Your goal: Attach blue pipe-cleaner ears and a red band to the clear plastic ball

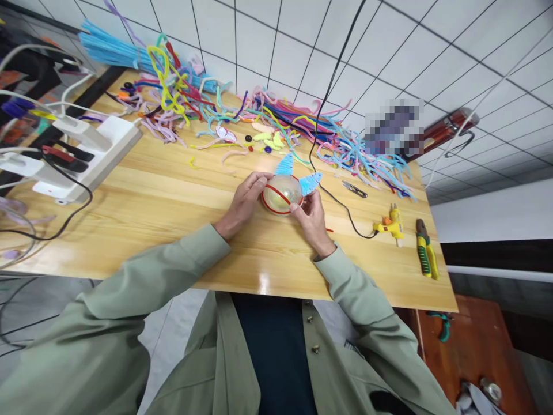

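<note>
Between my two hands, above the wooden table, is a clear round ball [283, 185] with something yellowish inside. A red pipe cleaner [276, 190] runs across its face and around its edge. Two light-blue pointed pieces like ears [284, 166] stick up from its top and right side. My left hand [248, 199] closes on the ball's left side, thumb near the red strip. On the lower right, my right hand [313, 219] grips the rim, its thumb over the red strip's end. The fingers behind the ball are partly hidden.
Heaps of coloured pipe cleaners [363, 153] line the wall. A yellow glue gun [391, 225], pliers [425, 251] and thread snips [355, 189] lie at the right. A white power strip [108, 144] with cables is at the left. The glue gun's black cord crosses the table.
</note>
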`<state>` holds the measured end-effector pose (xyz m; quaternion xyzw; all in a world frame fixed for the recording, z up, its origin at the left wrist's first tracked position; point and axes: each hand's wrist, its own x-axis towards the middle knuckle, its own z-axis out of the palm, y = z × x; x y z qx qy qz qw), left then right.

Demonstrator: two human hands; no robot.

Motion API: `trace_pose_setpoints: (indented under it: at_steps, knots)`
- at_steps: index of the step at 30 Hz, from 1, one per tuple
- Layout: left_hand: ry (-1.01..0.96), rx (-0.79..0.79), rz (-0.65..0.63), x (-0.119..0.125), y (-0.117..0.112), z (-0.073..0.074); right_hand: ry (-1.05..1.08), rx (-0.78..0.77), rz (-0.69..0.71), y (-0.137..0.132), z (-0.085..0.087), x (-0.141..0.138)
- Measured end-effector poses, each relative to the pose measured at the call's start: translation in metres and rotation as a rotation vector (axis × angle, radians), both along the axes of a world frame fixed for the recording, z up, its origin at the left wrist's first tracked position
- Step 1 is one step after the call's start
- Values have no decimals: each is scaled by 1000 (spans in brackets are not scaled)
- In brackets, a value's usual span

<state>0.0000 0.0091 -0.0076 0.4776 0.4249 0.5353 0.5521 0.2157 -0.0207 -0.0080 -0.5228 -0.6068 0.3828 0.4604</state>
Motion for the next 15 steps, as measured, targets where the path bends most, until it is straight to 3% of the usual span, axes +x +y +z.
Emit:
trace_pose_setpoints:
  at_steps: [15]
  knots:
    - [-36,1,-22,1,-1,2,-44,41,-1,0,-11,2]
